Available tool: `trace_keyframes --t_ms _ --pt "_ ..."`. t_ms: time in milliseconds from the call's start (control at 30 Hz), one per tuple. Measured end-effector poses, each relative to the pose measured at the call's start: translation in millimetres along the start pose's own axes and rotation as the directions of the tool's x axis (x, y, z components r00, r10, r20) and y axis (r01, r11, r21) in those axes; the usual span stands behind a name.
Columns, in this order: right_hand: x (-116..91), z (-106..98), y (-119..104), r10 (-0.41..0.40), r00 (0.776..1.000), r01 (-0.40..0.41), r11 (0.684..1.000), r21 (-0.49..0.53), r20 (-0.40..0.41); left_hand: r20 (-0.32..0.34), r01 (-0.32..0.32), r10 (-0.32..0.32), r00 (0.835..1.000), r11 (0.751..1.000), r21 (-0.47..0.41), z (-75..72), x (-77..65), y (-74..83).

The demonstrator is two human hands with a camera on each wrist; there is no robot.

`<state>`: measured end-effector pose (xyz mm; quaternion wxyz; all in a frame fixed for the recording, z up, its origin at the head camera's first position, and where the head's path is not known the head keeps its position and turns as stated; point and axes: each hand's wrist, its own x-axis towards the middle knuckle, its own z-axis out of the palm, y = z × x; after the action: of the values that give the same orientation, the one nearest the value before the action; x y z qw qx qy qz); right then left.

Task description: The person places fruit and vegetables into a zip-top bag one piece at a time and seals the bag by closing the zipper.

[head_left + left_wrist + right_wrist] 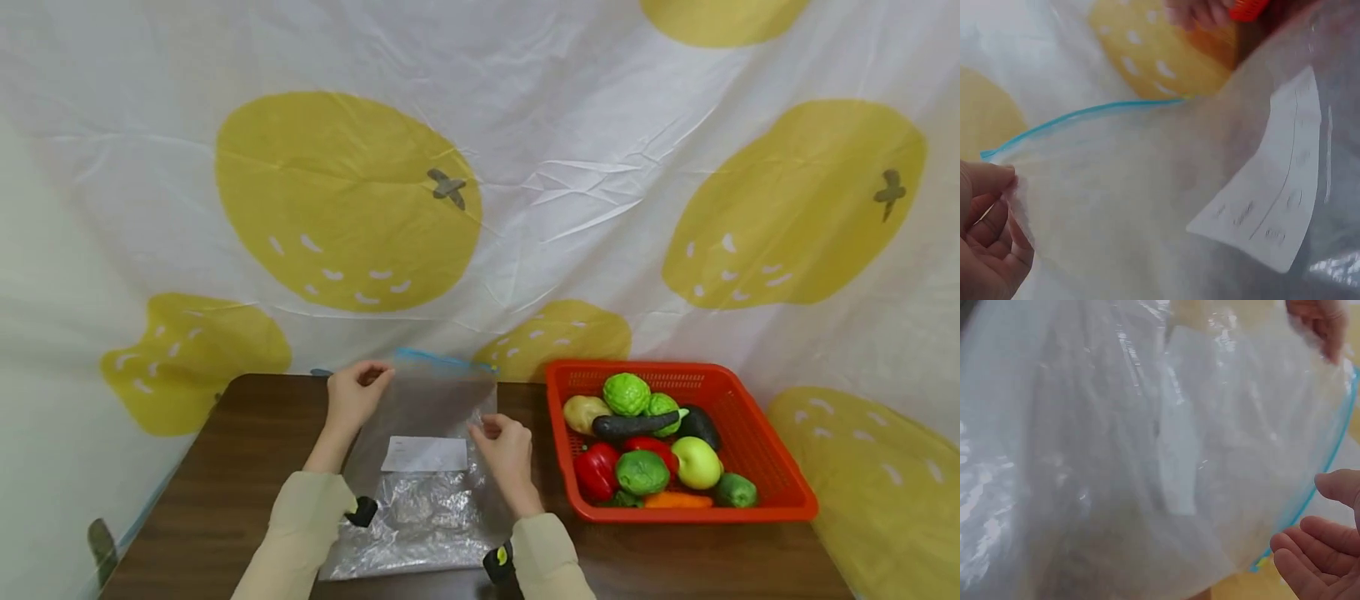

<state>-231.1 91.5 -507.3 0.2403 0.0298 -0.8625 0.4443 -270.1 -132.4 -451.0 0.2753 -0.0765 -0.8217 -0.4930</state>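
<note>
A large clear zip bag (442,408) with a blue zip strip (1091,111) along its top stands partly raised over the table. A white label (425,454) with handwriting shows on it. My left hand (358,393) pinches the bag's left edge between thumb and fingers, just below the zip strip. Near the bag's right side is my right hand (506,446); its thumb and fingers are parted, with nothing gripped between them. In the right wrist view its fingertips (1282,540) lie close to the blue strip, by the small yellow slider (1264,561).
To the right, a red plastic basket (780,467) holds several vegetables and fruits, including a dark eggplant (630,426), a red pepper (597,471) and a carrot (677,500). A white curtain (555,225) with yellow fruit prints hangs behind the brown table (225,483).
</note>
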Motion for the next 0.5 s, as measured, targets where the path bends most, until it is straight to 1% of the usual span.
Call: trace_keyframes --t_ms 67,133,200,267,333,367,433,500 --pt "0.9 -0.9 -4.0 -0.015 1.0 0.015 1.0 0.02 -0.001 -0.035 -0.063 0.063 0.997 0.998 -0.021 -9.2 3.2 11.7" --pt "1.6 -2.2 -8.7 -0.03 1.0 0.03 0.999 0.038 -0.005 -0.069 -0.118 0.115 0.991 0.992 -0.043 -19.5 6.4 23.6" --pt "2.6 -3.4 -13.0 -0.04 0.999 0.041 0.998 0.049 -0.014 -0.108 -0.164 0.157 0.982 0.985 -0.06 -30.0 9.7 35.6" --pt "3.6 -4.7 -17.7 -0.047 0.999 0.048 0.997 0.061 -0.023 -0.149 -0.209 0.198 0.969 0.976 -0.062 -40.2 12.9 46.2" --pt "4.9 -5.2 -21.1 -0.049 0.998 0.051 0.996 0.069 -0.026 -0.195 -0.259 0.244 0.95 0.965 -0.052 -49.2 16.6 54.7" --pt "5.5 -5.6 -23.3 -0.05 0.998 0.052 0.996 0.078 -0.024 -0.221 -0.285 0.269 0.937 0.957 -0.045 -53.1 18.5 58.2" --pt "6.2 -6.3 -27.6 -0.055 0.998 0.057 0.994 0.095 -0.02 -0.277 -0.329 0.307 0.91 0.944 -0.033 -59.7 21.9 64.0" --pt "6.5 -7.1 -31.8 -0.058 0.998 0.059 0.992 0.112 -0.011 -0.339 -0.36 0.331 0.88 0.933 -0.024 -64.8 24.4 69.1"
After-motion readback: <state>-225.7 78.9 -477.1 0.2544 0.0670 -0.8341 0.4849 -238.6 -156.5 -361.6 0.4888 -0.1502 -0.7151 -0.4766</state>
